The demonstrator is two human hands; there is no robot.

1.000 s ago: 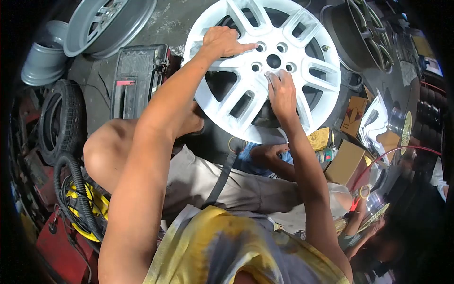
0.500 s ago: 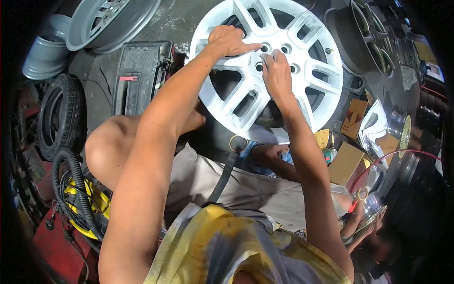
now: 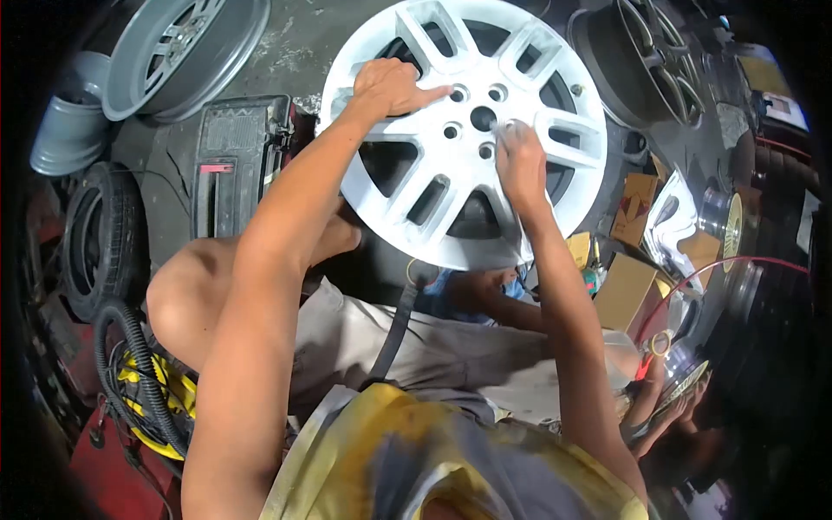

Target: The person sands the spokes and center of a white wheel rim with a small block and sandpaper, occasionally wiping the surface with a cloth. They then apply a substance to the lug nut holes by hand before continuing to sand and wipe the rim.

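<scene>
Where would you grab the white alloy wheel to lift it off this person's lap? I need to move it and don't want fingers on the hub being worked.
Probably best at the outer rim of the white wheel, both hands on opposite sides, fingers hooked through the openings between spokes. It lies face up and tilted, with the left hand and right hand occupying the hub.

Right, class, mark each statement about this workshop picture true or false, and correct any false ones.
1. The left hand rests on the white alloy wheel. True.
2. The right hand is off the wheel, on a cardboard box. False: it presses near the centre hub.
3. A grey wheel lies at the upper left. True.
4. The white wheel has a tyre fitted. False: it is a bare rim.
</scene>
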